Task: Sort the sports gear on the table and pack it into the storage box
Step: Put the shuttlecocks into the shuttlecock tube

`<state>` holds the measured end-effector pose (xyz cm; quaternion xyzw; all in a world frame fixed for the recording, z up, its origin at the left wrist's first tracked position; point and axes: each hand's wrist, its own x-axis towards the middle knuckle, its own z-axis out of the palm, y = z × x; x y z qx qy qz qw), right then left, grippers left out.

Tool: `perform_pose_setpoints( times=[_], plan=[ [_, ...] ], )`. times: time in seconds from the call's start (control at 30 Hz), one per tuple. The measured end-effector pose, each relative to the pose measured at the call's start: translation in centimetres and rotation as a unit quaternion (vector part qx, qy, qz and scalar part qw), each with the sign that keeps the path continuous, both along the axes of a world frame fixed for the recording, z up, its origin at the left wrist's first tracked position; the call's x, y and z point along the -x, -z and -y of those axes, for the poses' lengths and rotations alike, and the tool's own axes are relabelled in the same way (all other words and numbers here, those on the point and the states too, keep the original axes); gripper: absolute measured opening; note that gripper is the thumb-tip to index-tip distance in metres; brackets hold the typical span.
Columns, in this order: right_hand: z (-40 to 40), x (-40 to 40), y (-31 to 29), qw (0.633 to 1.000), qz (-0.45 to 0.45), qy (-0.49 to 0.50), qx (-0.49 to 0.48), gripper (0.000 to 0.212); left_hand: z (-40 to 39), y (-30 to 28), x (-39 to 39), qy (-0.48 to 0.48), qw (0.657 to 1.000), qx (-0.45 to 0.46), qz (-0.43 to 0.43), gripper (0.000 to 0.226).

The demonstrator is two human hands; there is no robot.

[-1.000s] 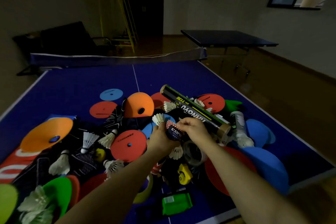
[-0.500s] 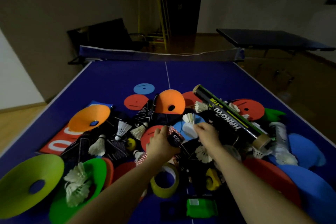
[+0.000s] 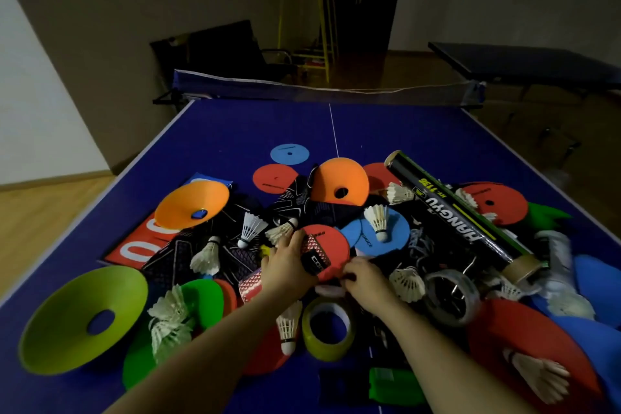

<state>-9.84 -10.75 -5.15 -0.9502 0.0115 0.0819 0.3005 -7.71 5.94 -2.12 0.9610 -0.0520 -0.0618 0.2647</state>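
Observation:
A heap of sports gear covers the near half of a blue table-tennis table [image 3: 235,144]. My left hand [image 3: 285,269] grips a red-and-black patterned band [image 3: 314,254] with white lettering, lying over a flat red disc [image 3: 331,245]. My right hand [image 3: 364,281] is beside it, fingers curled down into the pile at the disc's near edge; what they hold is hidden. Around them lie several shuttlecocks, one being [image 3: 250,228], orange cones [image 3: 191,203] [image 3: 341,183], a green cone [image 3: 82,319], a black shuttlecock tube [image 3: 453,215] and a yellow tape roll [image 3: 329,329]. No storage box shows.
The net [image 3: 329,91] crosses the far end of the table. A red scoreboard sheet [image 3: 137,245] lies at the left, a clear tape roll [image 3: 452,299] and blue cones [image 3: 594,282] at the right. A second table [image 3: 524,62] stands at the far right, a yellow frame [image 3: 302,3] behind.
The view has swung left. Both hands moved lower and nearer in the pile, the left still on the patterned band; the right left the blue disc for the red disc's edge.

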Motion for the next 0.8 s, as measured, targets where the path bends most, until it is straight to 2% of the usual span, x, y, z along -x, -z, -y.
perform_pose_setpoints(
  times=[0.13, 0.27, 0.43, 0.57, 0.7, 0.73, 0.8],
  plan=[
    [2.0, 0.3, -1.3, 0.983, 0.074, 0.025, 0.169, 0.037, 1.1, 0.2, 0.2, 0.027, 1.0, -0.01, 0.003, 0.088],
    [4.8, 0.9, -1.9, 0.965, 0.037, 0.043, 0.256, 0.047, 3.2, -0.2, 0.8, 0.063, 0.998, -0.009, -0.003, 0.09],
    [6.2, 1.2, -1.9, 0.952, 0.012, 0.026, 0.305, 0.022, 5.4, -0.6, 0.9, 0.099, 0.995, -0.013, 0.008, 0.085],
    [6.4, 0.8, -2.7, 0.956, 0.045, 0.041, 0.288, 0.017, 6.5, -0.8, 0.6, 0.115, 0.993, -0.029, 0.018, 0.084],
    [7.0, 0.4, -4.0, 0.959, 0.153, 0.075, 0.229, 0.019, 7.1, -0.8, 0.4, 0.115, 0.991, -0.066, 0.021, 0.085],
    [7.2, 0.2, -4.3, 0.959, 0.186, 0.092, 0.193, 0.018, 7.2, -0.7, 0.3, 0.113, 0.991, -0.074, 0.022, 0.085],
    [7.0, -0.4, -5.0, 0.963, 0.205, 0.165, 0.051, 0.02, 7.3, -0.7, 0.3, 0.107, 0.991, -0.079, 0.018, 0.084]
  ],
)
